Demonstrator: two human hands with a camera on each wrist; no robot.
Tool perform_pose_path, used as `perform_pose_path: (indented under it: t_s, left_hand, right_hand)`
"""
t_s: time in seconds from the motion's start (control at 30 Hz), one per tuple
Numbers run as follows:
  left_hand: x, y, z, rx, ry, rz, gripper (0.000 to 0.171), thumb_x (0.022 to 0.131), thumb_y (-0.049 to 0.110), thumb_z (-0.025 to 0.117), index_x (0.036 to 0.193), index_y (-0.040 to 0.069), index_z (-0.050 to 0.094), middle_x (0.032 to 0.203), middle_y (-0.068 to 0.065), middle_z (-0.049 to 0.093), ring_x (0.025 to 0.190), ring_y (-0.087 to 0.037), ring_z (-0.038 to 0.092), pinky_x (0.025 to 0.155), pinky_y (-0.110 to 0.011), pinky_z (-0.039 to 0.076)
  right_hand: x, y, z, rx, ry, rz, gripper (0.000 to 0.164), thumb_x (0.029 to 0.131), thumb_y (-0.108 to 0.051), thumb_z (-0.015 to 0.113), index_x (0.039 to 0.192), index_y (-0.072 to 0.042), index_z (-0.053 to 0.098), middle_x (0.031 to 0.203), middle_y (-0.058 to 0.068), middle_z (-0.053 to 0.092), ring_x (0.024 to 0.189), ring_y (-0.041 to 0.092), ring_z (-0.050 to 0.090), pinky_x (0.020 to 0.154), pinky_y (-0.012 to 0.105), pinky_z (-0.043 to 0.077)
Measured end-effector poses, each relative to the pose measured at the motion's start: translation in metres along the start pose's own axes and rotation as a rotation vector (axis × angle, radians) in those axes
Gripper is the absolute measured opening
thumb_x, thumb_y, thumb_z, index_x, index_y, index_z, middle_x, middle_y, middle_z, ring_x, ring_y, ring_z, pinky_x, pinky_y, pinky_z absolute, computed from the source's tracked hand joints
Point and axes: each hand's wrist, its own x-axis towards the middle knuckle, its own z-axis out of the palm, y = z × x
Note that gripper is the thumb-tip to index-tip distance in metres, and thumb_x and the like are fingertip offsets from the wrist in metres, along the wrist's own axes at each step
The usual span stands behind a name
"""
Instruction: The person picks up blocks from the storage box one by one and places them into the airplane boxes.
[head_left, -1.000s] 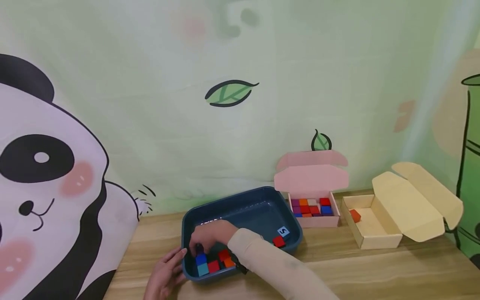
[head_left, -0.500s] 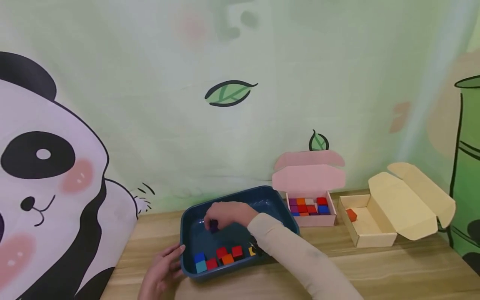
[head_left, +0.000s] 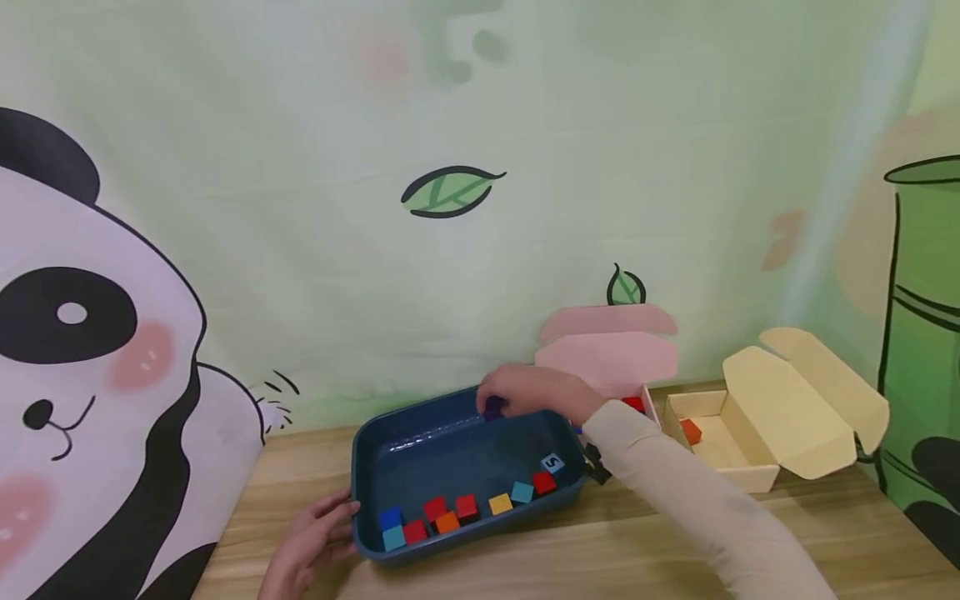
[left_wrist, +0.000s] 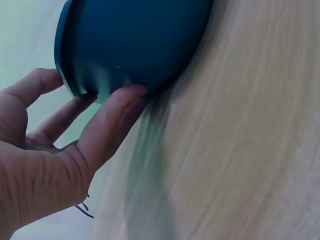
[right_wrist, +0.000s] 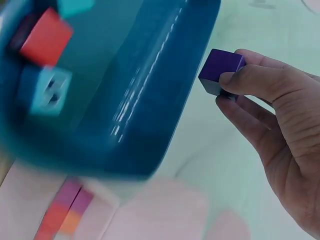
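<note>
With thumb and fingertips my right hand pinches a purple cube; in the head view it is over the back rim of the dark blue tray. My left hand touches the tray's left end. In the left wrist view its thumb and fingers lie against the outer wall and rim. Along the tray's front side rest several cubes: blue, light blue, red, orange and yellow. A light blue cube with a black letter lies at the right end.
Behind the right forearm, an open pink box holds several cubes, mostly hidden in the head view. Farther right stands an open cream box with an orange block inside. A printed panda backdrop hangs behind the wooden table.
My right hand has lifted the purple cube from the tray's left end and carried it rightward to the back rim, near the pink box. My left hand stays at the tray.
</note>
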Motion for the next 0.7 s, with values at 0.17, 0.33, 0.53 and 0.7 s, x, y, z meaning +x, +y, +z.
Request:
perform_pose_path:
  t_s: [0.17, 0.33, 0.53, 0.7]
  left_hand:
    - [0.002, -0.004, -0.002, -0.026, 0.006, -0.009, 0.059, 0.098, 0.017, 0.068, 0.148, -0.004, 0.045, 0.122, -0.019, 0.067, 0.090, -0.027, 0.071, 0.077, -0.048, 0.061]
    - [0.003, -0.009, -0.002, -0.052, -0.012, 0.014, 0.061, 0.097, 0.016, 0.070, 0.148, -0.003, 0.044, 0.128, -0.021, 0.064, 0.092, -0.028, 0.071, 0.076, -0.049, 0.062]
    - [0.001, -0.014, 0.001, -0.049, -0.013, -0.008, 0.062, 0.096, 0.019, 0.072, 0.148, -0.002, 0.045, 0.129, -0.021, 0.063, 0.093, -0.028, 0.071, 0.077, -0.048, 0.061]
    - [0.001, -0.011, 0.003, -0.076, -0.012, 0.006, 0.060, 0.096, 0.019, 0.072, 0.148, 0.001, 0.048, 0.133, -0.022, 0.060, 0.094, -0.028, 0.071, 0.079, -0.049, 0.061]
  right_hand:
    - [-0.037, 0.018, 0.003, 0.019, -0.010, 0.119, 0.028, 0.090, -0.005, 0.075, 0.116, -0.014, 0.073, 0.117, 0.001, 0.071, 0.105, 0.017, 0.063, 0.096, 0.032, 0.054]
    - [-0.074, 0.032, 0.010, -0.010, 0.027, 0.152, 0.027, 0.085, -0.005, 0.080, 0.110, -0.015, 0.076, 0.106, -0.003, 0.073, 0.096, 0.014, 0.064, 0.089, 0.030, 0.056]
    - [-0.117, 0.052, 0.022, 0.002, 0.007, 0.142, 0.027, 0.081, -0.005, 0.085, 0.105, -0.014, 0.076, 0.097, -0.005, 0.073, 0.088, 0.013, 0.063, 0.084, 0.030, 0.058]
    - [-0.150, 0.069, 0.016, 0.007, -0.026, 0.189, 0.026, 0.079, -0.003, 0.085, 0.101, -0.013, 0.075, 0.092, -0.004, 0.071, 0.084, 0.015, 0.061, 0.080, 0.032, 0.058]
